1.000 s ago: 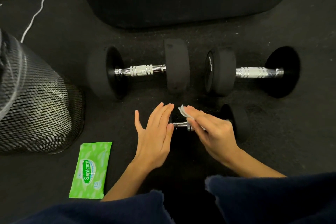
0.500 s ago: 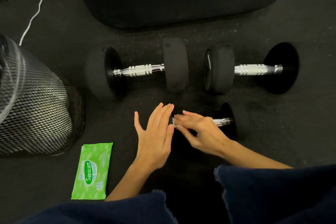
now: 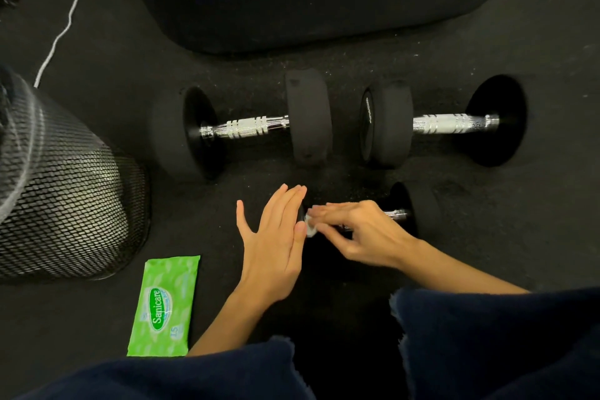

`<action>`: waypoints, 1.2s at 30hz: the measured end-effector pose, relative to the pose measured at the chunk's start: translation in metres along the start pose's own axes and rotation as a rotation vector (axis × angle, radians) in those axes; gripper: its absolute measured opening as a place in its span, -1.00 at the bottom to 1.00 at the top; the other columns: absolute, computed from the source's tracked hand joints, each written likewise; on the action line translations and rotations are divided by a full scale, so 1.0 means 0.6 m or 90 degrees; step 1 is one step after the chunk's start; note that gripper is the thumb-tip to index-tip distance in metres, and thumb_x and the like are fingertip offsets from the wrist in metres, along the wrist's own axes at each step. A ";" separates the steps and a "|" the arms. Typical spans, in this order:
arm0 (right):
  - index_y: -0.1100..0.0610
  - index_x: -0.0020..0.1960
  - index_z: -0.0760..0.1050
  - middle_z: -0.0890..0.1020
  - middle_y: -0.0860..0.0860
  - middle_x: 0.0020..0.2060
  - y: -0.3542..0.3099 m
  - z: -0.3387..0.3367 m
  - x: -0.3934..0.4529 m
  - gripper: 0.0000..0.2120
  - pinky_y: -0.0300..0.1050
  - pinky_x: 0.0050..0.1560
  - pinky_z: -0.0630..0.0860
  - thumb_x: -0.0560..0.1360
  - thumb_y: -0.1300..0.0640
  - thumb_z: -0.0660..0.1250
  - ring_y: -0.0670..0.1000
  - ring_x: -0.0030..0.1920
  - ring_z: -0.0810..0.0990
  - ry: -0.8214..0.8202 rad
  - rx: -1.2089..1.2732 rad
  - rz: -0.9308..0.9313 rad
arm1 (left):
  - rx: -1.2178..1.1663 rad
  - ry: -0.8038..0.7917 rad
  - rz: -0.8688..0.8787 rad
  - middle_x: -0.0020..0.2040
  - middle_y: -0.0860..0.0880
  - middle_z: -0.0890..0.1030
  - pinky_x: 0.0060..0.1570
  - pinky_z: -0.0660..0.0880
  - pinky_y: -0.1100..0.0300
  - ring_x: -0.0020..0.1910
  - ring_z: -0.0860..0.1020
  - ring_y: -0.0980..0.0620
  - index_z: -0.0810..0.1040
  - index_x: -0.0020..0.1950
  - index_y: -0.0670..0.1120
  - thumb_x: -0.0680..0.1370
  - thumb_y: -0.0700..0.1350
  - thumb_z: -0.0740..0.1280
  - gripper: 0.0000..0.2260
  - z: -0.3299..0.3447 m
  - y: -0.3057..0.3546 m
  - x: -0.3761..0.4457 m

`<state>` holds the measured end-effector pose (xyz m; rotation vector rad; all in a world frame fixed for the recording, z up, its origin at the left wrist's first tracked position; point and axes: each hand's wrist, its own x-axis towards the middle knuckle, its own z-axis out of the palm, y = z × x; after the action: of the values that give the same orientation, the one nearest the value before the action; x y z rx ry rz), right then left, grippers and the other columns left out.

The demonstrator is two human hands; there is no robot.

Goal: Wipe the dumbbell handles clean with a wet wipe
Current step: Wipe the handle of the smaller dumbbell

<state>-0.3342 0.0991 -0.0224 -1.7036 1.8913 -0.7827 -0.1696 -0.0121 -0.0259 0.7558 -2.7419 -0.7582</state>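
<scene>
A small black dumbbell (image 3: 422, 208) lies on the floor nearest me, its chrome handle (image 3: 394, 214) mostly hidden. My right hand (image 3: 363, 232) is closed over that handle, pinching a white wet wipe (image 3: 311, 228) at the handle's left end. My left hand (image 3: 277, 234) is flat with fingers straight, pressed against the dumbbell's left weight, which it hides. Two larger black dumbbells lie farther away, the left one (image 3: 246, 128) and the right one (image 3: 454, 123), both with bare chrome handles.
A green wet wipe pack (image 3: 165, 305) lies on the black floor at the lower left. A black mesh bin (image 3: 61, 191) stands at the left. A large black machine base (image 3: 318, 3) and a white cable (image 3: 69, 19) lie beyond. My dark-clothed knees (image 3: 487, 344) fill the bottom.
My right hand slid the wipe leftward along the small dumbbell's handle, uncovering the handle's right end. My left hand has stayed against the left weight.
</scene>
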 end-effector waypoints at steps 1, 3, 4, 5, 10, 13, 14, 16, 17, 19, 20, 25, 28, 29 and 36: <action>0.12 0.25 0.59 0.59 0.02 0.27 -0.004 0.006 0.000 -0.73 -0.17 0.42 0.36 0.57 0.15 0.31 -0.07 0.33 0.50 0.008 -0.006 -0.004 | 0.000 0.001 -0.001 0.54 0.17 0.24 0.46 -0.29 -0.25 0.55 0.06 0.22 0.22 0.56 0.01 0.66 0.02 -0.05 -0.55 0.000 0.000 0.001; 0.13 0.27 0.58 0.57 0.03 0.30 -0.005 0.014 -0.010 -0.70 -0.18 0.45 0.29 0.56 0.16 0.32 -0.07 0.37 0.46 -0.008 -0.014 -0.030 | 0.006 0.001 0.003 0.54 0.16 0.25 0.46 -0.28 -0.26 0.55 0.07 0.23 0.23 0.56 0.01 0.66 0.03 -0.05 -0.55 0.000 -0.002 0.002; 0.12 0.28 0.57 0.55 0.02 0.32 -0.001 0.013 -0.019 -0.69 -0.17 0.47 0.26 0.55 0.16 0.32 -0.08 0.40 0.42 -0.023 -0.014 -0.037 | 0.011 -0.001 0.005 0.54 0.16 0.25 0.46 -0.28 -0.26 0.55 0.07 0.23 0.23 0.56 0.01 0.66 0.03 -0.05 -0.55 -0.001 -0.003 0.002; 0.11 0.29 0.57 0.54 0.00 0.33 0.005 0.012 -0.028 -0.69 -0.14 0.48 0.26 0.55 0.15 0.33 -0.09 0.42 0.39 -0.036 -0.014 -0.041 | 0.016 -0.003 0.007 0.54 0.17 0.25 0.46 -0.29 -0.26 0.55 0.07 0.23 0.22 0.56 0.02 0.67 0.03 -0.05 -0.55 -0.001 -0.004 0.001; 0.08 0.23 0.61 0.57 -0.01 0.30 0.016 0.007 -0.053 -0.70 -0.06 0.42 0.37 0.50 0.17 0.37 -0.09 0.38 0.45 0.036 -0.045 -0.010 | 0.026 -0.002 0.002 0.54 0.17 0.24 0.46 -0.29 -0.25 0.54 0.07 0.24 0.21 0.56 0.04 0.67 0.04 -0.07 -0.55 -0.003 -0.003 0.003; 0.09 0.23 0.60 0.59 0.00 0.27 0.002 0.008 -0.053 -0.69 -0.10 0.38 0.41 0.51 0.10 0.31 -0.07 0.34 0.50 0.069 -0.079 0.016 | 0.013 0.001 -0.003 0.54 0.18 0.24 0.46 -0.29 -0.25 0.54 0.07 0.25 0.21 0.56 0.06 0.67 0.04 -0.07 -0.55 -0.002 0.000 0.003; 0.09 0.22 0.61 0.59 0.00 0.27 -0.003 0.009 -0.046 -0.69 -0.11 0.38 0.41 0.52 0.09 0.28 -0.08 0.34 0.50 0.064 -0.076 0.015 | 0.008 0.002 -0.006 0.54 0.18 0.24 0.46 -0.29 -0.25 0.54 0.07 0.25 0.21 0.56 0.06 0.67 0.04 -0.07 -0.55 -0.001 0.001 0.002; 0.10 0.21 0.61 0.58 0.02 0.29 -0.010 0.012 -0.026 -0.71 -0.16 0.40 0.37 0.54 0.10 0.28 -0.06 0.34 0.49 0.030 -0.058 -0.002 | -0.003 0.005 -0.013 0.54 0.18 0.24 0.46 -0.28 -0.26 0.54 0.07 0.25 0.22 0.56 0.05 0.66 0.04 -0.06 -0.55 0.001 0.001 0.002; 0.11 0.21 0.60 0.58 0.03 0.29 -0.012 0.016 -0.017 -0.72 -0.17 0.42 0.34 0.54 0.12 0.29 -0.05 0.34 0.50 0.019 -0.057 -0.011 | -0.004 0.007 -0.014 0.54 0.18 0.25 0.46 -0.27 -0.27 0.54 0.07 0.24 0.23 0.55 0.05 0.66 0.04 -0.06 -0.55 0.002 0.001 0.003; 0.14 0.25 0.57 0.56 0.05 0.31 -0.014 0.021 -0.010 -0.70 -0.14 0.44 0.32 0.55 0.13 0.29 -0.03 0.36 0.48 0.008 -0.069 -0.016 | 0.003 0.009 -0.011 0.53 0.18 0.26 0.45 -0.26 -0.28 0.54 0.08 0.24 0.24 0.55 0.04 0.66 0.04 -0.06 -0.55 0.001 0.000 0.005; 0.15 0.29 0.54 0.55 0.05 0.33 -0.014 0.023 -0.011 -0.67 -0.13 0.44 0.32 0.55 0.13 0.28 -0.03 0.37 0.46 0.001 -0.079 -0.013 | 0.008 0.009 -0.010 0.53 0.18 0.27 0.45 -0.26 -0.29 0.54 0.09 0.25 0.24 0.55 0.05 0.66 0.04 -0.07 -0.55 0.001 -0.001 0.006; 0.13 0.30 0.54 0.59 0.02 0.28 -0.018 0.016 -0.031 -0.65 -0.11 0.41 0.36 0.53 0.12 0.31 -0.04 0.33 0.51 0.038 -0.131 0.041 | 0.027 0.009 -0.002 0.52 0.17 0.29 0.45 -0.27 -0.29 0.53 0.11 0.25 0.24 0.55 0.04 0.67 0.04 -0.07 -0.55 -0.002 -0.002 0.006; 0.14 0.20 0.60 0.65 0.04 0.19 -0.031 0.011 -0.036 -0.71 -0.17 0.32 0.39 0.49 0.14 0.36 0.00 0.22 0.60 0.070 -0.155 0.065 | 0.037 0.004 0.001 0.52 0.17 0.29 0.45 -0.27 -0.29 0.53 0.12 0.25 0.24 0.55 0.05 0.67 0.06 -0.08 -0.55 -0.007 0.000 0.006; 0.13 0.16 0.60 0.66 0.04 0.16 -0.036 0.007 -0.034 -0.74 -0.15 0.30 0.43 0.50 0.13 0.33 0.01 0.20 0.61 0.061 -0.158 0.071 | 0.038 -0.002 0.001 0.51 0.18 0.29 0.45 -0.28 -0.28 0.53 0.12 0.26 0.24 0.55 0.05 0.67 0.06 -0.08 -0.55 -0.008 0.001 0.006; -0.03 -0.14 0.68 0.66 -0.12 -0.36 -0.057 -0.076 -0.034 -0.86 -0.12 -0.24 0.48 0.52 0.05 0.35 -0.14 -0.30 0.61 0.173 0.042 0.251 | -0.022 -0.010 0.023 0.48 0.21 0.34 0.49 -0.26 -0.21 0.50 0.14 0.31 0.32 0.51 0.10 0.65 0.13 0.04 -0.57 -0.037 0.006 0.019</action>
<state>-0.3384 0.1216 0.0335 -1.1728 2.2589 -0.9363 -0.1737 -0.0249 -0.0044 0.6944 -2.7411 -0.8045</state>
